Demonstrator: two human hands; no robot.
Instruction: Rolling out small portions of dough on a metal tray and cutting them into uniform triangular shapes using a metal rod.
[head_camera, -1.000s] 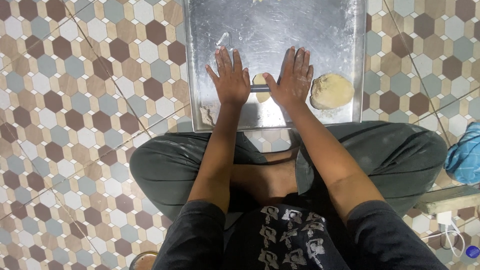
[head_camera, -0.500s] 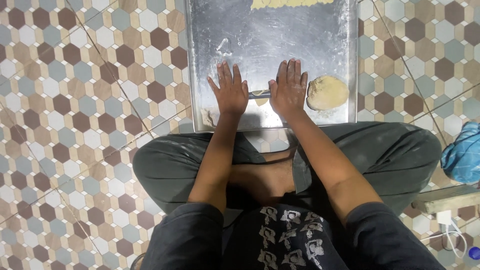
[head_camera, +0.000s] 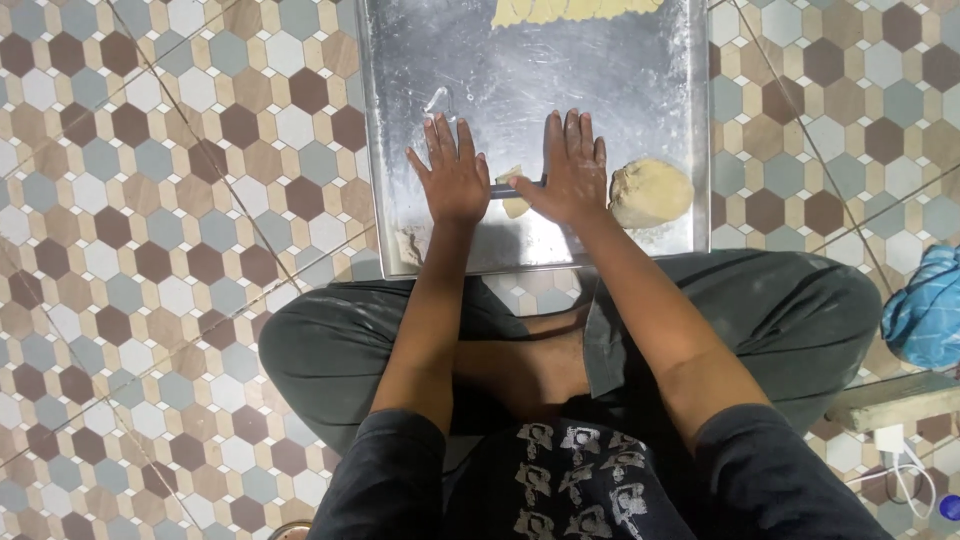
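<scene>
Left hand (head_camera: 452, 178): flat, palm down, fingers spread, frame centre.
Right hand (head_camera: 573, 170): flat, palm down, just beside it.
Arms: both extended forward.

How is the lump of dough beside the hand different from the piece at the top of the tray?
The dough lump is a thick, rounded mound; the dough sheet is flat with a jagged edge. The lump sits by the right hand, the sheet lies far from both hands, cut off by the picture's edge. Both are pale tan and rest on the metal tray.
</scene>
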